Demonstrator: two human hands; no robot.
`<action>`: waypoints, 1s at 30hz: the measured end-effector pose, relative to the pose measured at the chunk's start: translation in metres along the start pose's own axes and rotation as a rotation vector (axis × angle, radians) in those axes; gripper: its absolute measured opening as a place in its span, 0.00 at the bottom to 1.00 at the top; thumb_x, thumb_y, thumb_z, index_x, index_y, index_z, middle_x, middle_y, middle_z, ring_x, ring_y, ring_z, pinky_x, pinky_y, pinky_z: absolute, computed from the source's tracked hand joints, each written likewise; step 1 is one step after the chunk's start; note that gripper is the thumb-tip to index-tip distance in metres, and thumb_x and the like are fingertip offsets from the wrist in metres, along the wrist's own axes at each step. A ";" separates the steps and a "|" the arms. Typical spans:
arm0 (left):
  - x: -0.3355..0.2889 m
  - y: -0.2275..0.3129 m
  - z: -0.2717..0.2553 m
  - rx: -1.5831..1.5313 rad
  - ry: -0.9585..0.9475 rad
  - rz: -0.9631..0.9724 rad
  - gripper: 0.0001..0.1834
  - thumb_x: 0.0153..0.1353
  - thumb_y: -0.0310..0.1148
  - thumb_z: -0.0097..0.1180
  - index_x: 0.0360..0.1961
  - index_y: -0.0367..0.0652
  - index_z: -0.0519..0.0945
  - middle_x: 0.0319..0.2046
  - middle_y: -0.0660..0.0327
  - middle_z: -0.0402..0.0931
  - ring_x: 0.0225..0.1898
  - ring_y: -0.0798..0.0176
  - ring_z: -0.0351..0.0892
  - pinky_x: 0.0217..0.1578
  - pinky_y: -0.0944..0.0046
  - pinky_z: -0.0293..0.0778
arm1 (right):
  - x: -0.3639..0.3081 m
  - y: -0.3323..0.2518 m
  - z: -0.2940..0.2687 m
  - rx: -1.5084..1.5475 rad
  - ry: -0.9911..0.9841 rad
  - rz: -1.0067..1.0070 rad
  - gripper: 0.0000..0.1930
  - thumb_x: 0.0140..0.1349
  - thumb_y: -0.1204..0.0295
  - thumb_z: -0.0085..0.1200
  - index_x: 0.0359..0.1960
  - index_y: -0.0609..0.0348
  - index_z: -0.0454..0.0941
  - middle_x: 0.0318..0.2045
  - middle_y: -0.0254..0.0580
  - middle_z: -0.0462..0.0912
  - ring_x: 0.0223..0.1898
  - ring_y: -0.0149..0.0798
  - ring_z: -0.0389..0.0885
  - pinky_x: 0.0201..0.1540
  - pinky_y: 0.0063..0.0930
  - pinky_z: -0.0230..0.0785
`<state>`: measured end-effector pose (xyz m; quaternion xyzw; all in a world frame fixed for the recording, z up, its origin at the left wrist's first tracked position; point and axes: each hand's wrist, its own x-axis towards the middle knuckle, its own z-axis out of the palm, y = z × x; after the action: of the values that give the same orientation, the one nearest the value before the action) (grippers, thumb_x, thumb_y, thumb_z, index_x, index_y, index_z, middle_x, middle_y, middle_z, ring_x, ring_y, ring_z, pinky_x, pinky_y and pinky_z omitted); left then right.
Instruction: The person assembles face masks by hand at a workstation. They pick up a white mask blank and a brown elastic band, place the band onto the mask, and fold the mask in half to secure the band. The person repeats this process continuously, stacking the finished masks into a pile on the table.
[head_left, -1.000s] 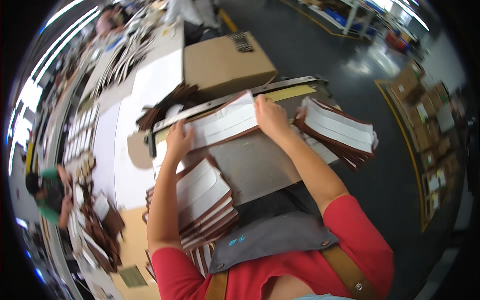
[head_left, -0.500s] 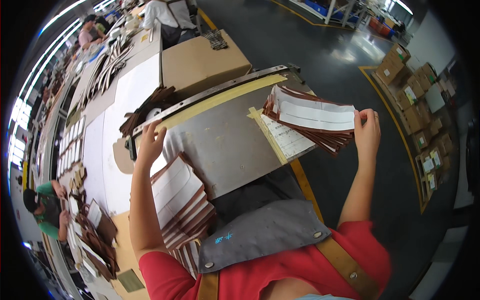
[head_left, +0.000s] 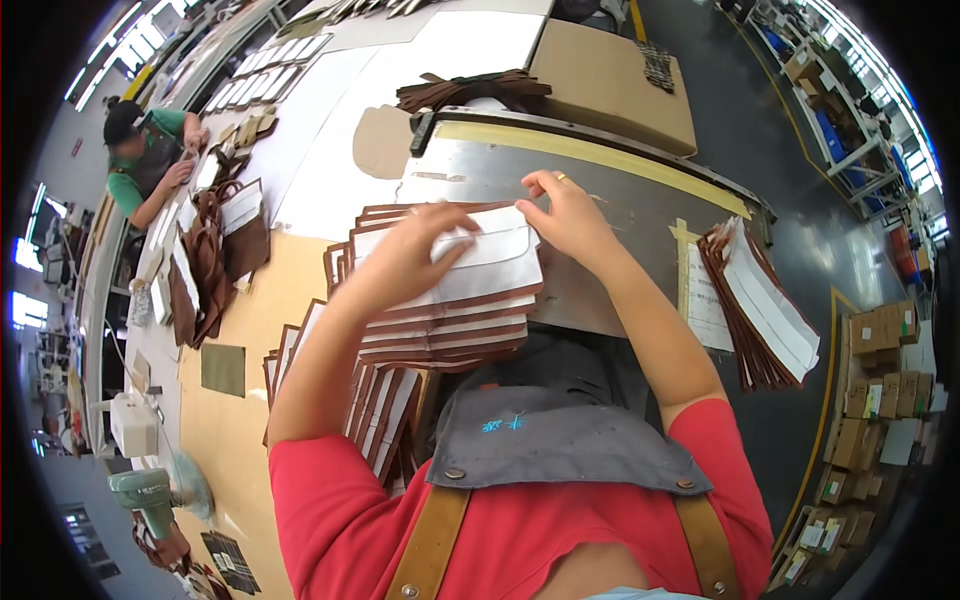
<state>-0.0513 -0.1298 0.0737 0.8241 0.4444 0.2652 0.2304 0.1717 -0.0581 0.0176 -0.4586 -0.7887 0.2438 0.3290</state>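
The work has swung from the right side to the left: half a second ago the right hand (head_left: 568,212) was at the far end of the right-hand stack (head_left: 765,300), and now it has come over to the left-hand stack (head_left: 495,270) of brown-edged white panels, its thumb at or just beside the top panel's far right corner. That grip looks unclosed, thumb and forefinger parted. The left hand (head_left: 420,240) (blurred, so finger contact is hard to judge) has also shifted onto this stack — fingers spread from the thumb, nothing visibly pinched.

A second ago a panel lay between both hands on the metal plate (head_left: 578,297); attention now appears to be on the next top panel. The right-hand stack hangs over the plate's right end — untouched by either hand — while the left-hand stack overlaps its left part.
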 end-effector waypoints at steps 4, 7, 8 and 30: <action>-0.028 0.021 0.020 -0.163 -0.366 0.123 0.13 0.56 0.29 0.57 0.43 0.40 0.77 0.43 0.56 0.76 0.46 0.53 0.72 0.50 0.57 0.66 | 0.020 0.010 0.013 0.007 -0.142 0.057 0.11 0.57 0.72 0.51 0.40 0.63 0.73 0.32 0.41 0.77 0.28 0.33 0.76 0.34 0.27 0.68; -0.042 0.020 0.039 -0.030 -0.380 0.162 0.15 0.55 0.32 0.58 0.45 0.40 0.77 0.48 0.58 0.74 0.49 0.53 0.70 0.51 0.58 0.65 | 0.024 0.002 0.010 0.119 -0.200 0.170 0.09 0.58 0.76 0.48 0.40 0.63 0.73 0.32 0.41 0.77 0.32 0.32 0.76 0.36 0.27 0.68; -0.044 0.016 0.045 0.004 -0.377 0.163 0.16 0.55 0.32 0.58 0.45 0.40 0.77 0.49 0.58 0.74 0.49 0.53 0.69 0.51 0.58 0.65 | 0.025 0.001 0.008 0.156 -0.203 0.207 0.09 0.58 0.77 0.47 0.40 0.63 0.73 0.32 0.41 0.77 0.33 0.32 0.76 0.36 0.27 0.68; 0.125 -0.082 0.069 0.564 0.037 0.041 0.26 0.64 0.45 0.44 0.59 0.43 0.65 0.62 0.51 0.60 0.63 0.45 0.58 0.61 0.46 0.55 | 0.046 0.156 -0.065 -0.270 0.501 0.161 0.04 0.55 0.79 0.48 0.32 0.62 0.71 0.29 0.45 0.76 0.32 0.43 0.76 0.37 0.34 0.69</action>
<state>0.0013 0.0081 0.0004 0.8595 0.4879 0.1507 -0.0216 0.2915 0.0598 -0.0328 -0.6054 -0.6691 0.0410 0.4291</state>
